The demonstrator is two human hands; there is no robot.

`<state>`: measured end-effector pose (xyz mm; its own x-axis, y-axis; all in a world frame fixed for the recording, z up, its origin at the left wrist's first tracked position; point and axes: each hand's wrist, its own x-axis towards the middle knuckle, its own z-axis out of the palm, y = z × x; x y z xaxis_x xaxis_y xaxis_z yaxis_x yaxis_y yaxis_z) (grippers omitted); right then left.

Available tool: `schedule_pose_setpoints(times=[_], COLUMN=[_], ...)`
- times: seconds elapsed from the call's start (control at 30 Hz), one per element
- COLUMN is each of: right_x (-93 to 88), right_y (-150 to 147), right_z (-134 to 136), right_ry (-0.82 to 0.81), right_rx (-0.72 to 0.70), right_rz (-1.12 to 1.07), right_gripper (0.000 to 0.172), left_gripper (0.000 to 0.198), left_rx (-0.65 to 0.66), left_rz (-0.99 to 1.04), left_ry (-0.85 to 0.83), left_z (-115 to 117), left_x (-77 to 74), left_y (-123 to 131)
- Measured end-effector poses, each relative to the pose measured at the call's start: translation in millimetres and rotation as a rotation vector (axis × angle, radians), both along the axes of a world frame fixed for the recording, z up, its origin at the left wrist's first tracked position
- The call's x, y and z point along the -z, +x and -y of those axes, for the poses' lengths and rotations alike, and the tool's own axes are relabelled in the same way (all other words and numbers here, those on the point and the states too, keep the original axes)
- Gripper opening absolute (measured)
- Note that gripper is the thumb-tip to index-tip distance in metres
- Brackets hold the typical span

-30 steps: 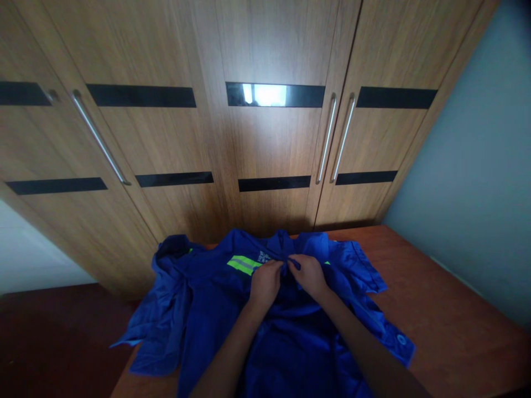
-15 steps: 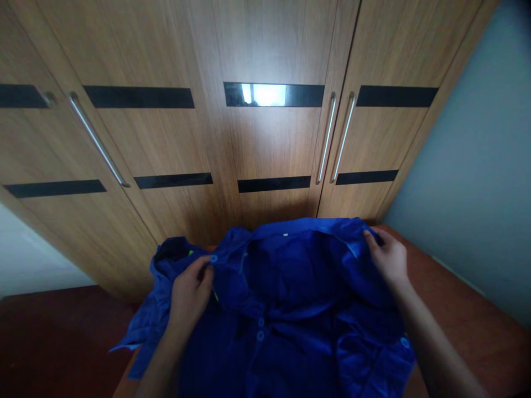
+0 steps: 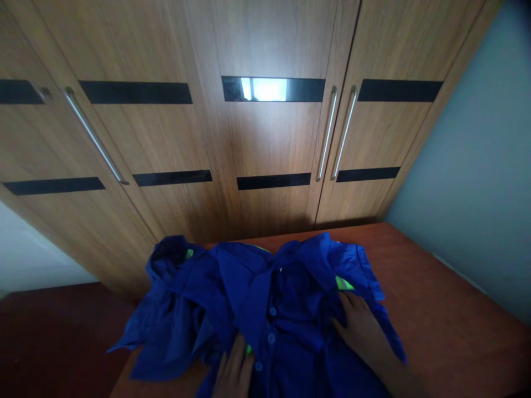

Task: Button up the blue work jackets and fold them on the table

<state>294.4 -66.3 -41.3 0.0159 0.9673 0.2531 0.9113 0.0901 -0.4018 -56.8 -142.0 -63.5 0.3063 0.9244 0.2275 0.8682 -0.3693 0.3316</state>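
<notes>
A blue buttoned garment (image 3: 294, 331) with a collar and bright green-yellow patches lies spread on a reddish-brown surface (image 3: 431, 309). My left hand (image 3: 235, 369) rests on its front at the bottom, left of the button row, fingers extended and slightly apart. On the right part of the garment lies my right hand (image 3: 359, 326), below a green patch, with thumb and fingers apart. The cloth's lower part runs out of the frame. A bunched sleeve part hangs at the left edge of the surface.
Behind the surface stands a wooden wardrobe (image 3: 269, 138) with long metal handles and black strips. A pale wall (image 3: 468, 193) rises at the right. Dark reddish floor (image 3: 62, 331) shows at the lower left.
Both hands have let go of the collar area and moved down toward me, the right one also inward. The opened neckline has dropped and the collar now lies folded closer together.
</notes>
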Motion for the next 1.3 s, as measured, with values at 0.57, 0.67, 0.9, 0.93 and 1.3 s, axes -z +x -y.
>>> schedule_pose_setpoints(times=[0.57, 0.67, 0.9, 0.93, 1.3], right_x=[-73.2, -93.4, -97.0, -91.2, -22.3], right_y=[-95.5, -88.9, -80.0, -79.4, -88.7], right_z=[0.5, 6.1, 10.0, 9.3, -10.0], right_ry=[-0.112, -0.004, 0.144, 0.147, 0.044], right_rx=[-0.278, -0.317, -0.211, -0.197, -0.174], right_rz=[-0.923, -0.862, -0.833, -0.822, -0.740], right_gripper=[0.051, 0.041, 0.030, 0.030, 0.031], left_gripper=[0.057, 0.051, 0.043, 0.042, 0.060], left_rx=[0.008, -0.054, -0.240, -0.272, -0.301], left_rz=[0.440, 0.471, 0.499, 0.503, 0.135], left_ry=[0.078, 0.217, 0.530, 0.552, 0.324], left_z=[-79.8, -96.4, -119.2, -118.8, -113.5], left_x=[-61.0, -93.6, -210.1, -221.9, -83.6], left_y=[88.5, 84.8, 3.2, -16.2, -164.2])
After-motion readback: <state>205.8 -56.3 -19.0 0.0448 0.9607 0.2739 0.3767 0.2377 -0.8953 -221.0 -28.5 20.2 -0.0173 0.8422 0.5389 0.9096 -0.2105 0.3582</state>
